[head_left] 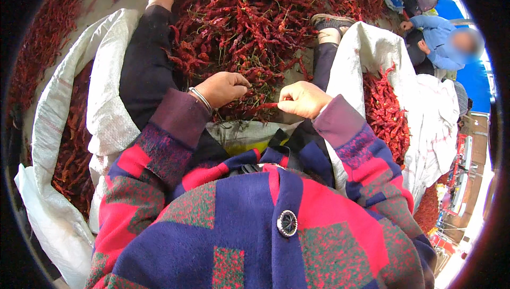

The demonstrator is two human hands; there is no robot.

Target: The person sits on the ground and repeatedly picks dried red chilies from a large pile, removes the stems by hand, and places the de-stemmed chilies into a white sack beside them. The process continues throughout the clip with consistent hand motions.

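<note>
Between my outstretched legs spreads a large heap of dried red chili peppers (244, 28), some with pale green stems. My right hand (304, 99) is closed, thumb and forefinger pinching the end of a red chili pepper (269, 105) that points left. Just across from it, my left hand (220, 89) hangs over the near edge of the heap with its fingers curled together. Whatever those fingers hold, if anything, is too small to make out. A metal bangle (201, 98) circles my left wrist. Stems and loose chilies lie under both hands.
A white woven sack (114, 81) partly filled with dark red chilies stands open at my left. Another white sack (350, 71) with brighter chilies (385, 113) is at my right. A person in a blue top (435, 39) sits at the far right. More chilies (50, 28) cover the far-left floor.
</note>
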